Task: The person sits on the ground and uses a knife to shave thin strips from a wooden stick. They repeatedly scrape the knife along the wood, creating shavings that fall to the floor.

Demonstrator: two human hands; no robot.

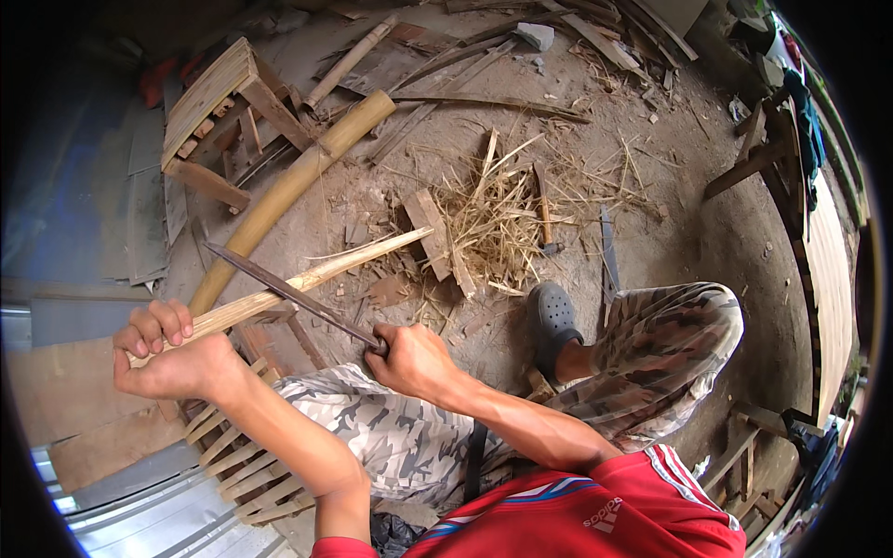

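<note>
The left hand [172, 358] is closed tight round the near end of a pale, split bamboo strip [307, 277], which runs up and to the right, its thin far tip hanging above the dirt floor [670, 232]; the right hand [414, 358] is clenched on the handle of a long, dark, narrow metal blade [288, 290], which lies across the strip near its held end, edge against the wood.

As to progress, the strip looks already pared along much of its length, pale and tapering toward the tip, and a heap of straw-coloured bamboo shavings [493, 219] lies on the floor beyond it, so a good deal of cutting seems done; the thicker part close to the left hand appears to be what remains, though how smooth it is cannot be told.

For room: a thick, round, yellow-green bamboo pole [288, 186] lies just beyond the strip on the left, beside a slatted wooden crate [214, 93]; a grey rubber clog [553, 321] rests on the floor to the right, near the blade hand; the camouflage-trousered knee [353, 409] sits directly under the blade; open floor lies past the shavings.
</note>
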